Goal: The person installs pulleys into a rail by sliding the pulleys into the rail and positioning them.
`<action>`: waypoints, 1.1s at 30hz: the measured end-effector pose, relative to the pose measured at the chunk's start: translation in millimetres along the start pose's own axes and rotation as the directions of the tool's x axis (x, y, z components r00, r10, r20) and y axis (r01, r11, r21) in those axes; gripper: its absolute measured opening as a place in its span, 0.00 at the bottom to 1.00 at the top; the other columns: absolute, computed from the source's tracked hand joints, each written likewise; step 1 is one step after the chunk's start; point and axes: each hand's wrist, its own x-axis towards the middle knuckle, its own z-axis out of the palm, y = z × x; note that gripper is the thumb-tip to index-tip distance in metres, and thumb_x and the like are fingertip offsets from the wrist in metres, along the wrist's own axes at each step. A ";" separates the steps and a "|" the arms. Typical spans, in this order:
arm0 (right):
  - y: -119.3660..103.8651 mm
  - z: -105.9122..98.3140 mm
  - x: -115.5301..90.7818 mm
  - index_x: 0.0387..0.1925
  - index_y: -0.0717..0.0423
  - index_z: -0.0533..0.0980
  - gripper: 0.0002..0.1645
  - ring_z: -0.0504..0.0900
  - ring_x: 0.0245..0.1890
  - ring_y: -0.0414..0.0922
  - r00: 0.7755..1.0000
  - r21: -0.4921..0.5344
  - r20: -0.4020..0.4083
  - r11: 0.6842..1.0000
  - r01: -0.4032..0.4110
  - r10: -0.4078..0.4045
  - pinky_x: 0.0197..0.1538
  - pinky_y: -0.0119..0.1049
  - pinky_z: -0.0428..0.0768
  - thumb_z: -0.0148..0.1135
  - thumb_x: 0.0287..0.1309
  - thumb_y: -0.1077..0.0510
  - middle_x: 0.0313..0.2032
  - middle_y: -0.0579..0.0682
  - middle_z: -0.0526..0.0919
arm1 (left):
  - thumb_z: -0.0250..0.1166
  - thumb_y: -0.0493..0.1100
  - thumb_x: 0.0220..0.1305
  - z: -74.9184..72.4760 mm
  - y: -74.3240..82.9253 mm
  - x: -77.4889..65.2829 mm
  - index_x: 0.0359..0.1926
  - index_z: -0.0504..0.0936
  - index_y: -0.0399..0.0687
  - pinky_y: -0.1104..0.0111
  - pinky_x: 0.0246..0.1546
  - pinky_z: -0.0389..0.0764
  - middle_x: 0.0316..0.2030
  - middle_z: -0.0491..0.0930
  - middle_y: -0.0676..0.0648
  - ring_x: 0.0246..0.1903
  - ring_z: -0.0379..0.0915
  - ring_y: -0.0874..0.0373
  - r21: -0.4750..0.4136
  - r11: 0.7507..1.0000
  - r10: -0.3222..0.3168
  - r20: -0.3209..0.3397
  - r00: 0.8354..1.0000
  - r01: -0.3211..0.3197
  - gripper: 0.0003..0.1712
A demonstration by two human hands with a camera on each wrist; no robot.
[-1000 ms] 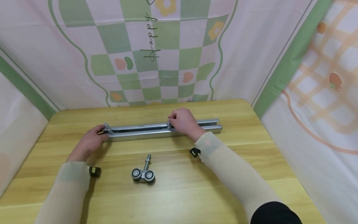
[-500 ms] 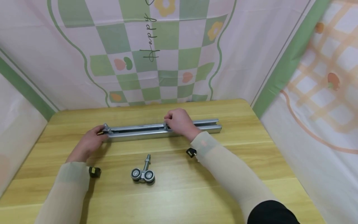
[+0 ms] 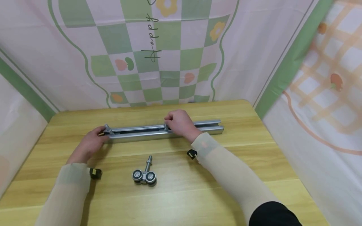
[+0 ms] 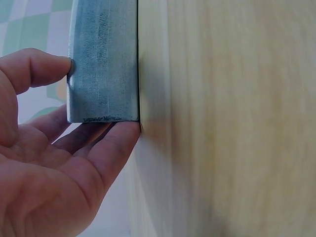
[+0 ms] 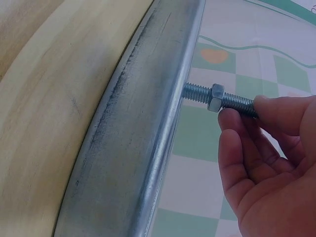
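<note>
A silver C-shaped metal track (image 3: 141, 137) lies across the table, slot up. My left hand (image 3: 90, 142) holds its left end; in the left wrist view the thumb touches the track's upper edge and the fingers lie against its end. A bolt (image 3: 107, 128) sticks up from the slot beside that hand. My right hand (image 3: 182, 123) pinches the tip of another upright threaded bolt (image 5: 197, 93), which carries a hex nut (image 5: 216, 98) and rises from the slot; its lower part is hidden inside the track. Nearer me lies a trolley roller (image 3: 145, 176) with wheels and a threaded bolt.
The wooden table (image 3: 175, 197) ends at a back edge just beyond the track. A patterned curtain (image 3: 169, 62) hangs behind it, and more fabric hangs at both sides. Small black wrist devices sit at both sleeves.
My right hand has slid the pinched bolt a short way left along the track, slowing lately. The left hand and the loose trolley roller have stayed in place.
</note>
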 end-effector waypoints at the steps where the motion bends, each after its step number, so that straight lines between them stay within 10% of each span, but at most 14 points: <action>1: -0.4 -0.1 0.1 0.41 0.55 0.86 0.10 0.82 0.39 0.42 1.000 0.000 0.000 1.000 -0.001 0.001 0.47 0.39 0.79 0.62 0.68 0.55 0.41 0.48 0.87 | 0.53 0.50 0.75 -0.3 0.2 -0.2 0.79 0.44 0.40 0.36 0.64 0.52 0.75 0.46 0.29 0.70 0.42 0.28 0.000 1.000 0.000 0.001 1.000 0.000 0.42; 33: -4.0 2.9 -0.9 0.43 0.52 0.85 0.10 0.81 0.38 0.41 1.000 0.015 0.030 1.000 0.005 -0.005 0.46 0.39 0.79 0.60 0.70 0.55 0.42 0.46 0.86 | 0.53 0.52 0.75 -1.0 -0.4 1.1 0.79 0.44 0.41 0.36 0.64 0.53 0.75 0.46 0.29 0.70 0.43 0.28 0.009 1.000 -0.012 0.004 1.000 0.012 0.42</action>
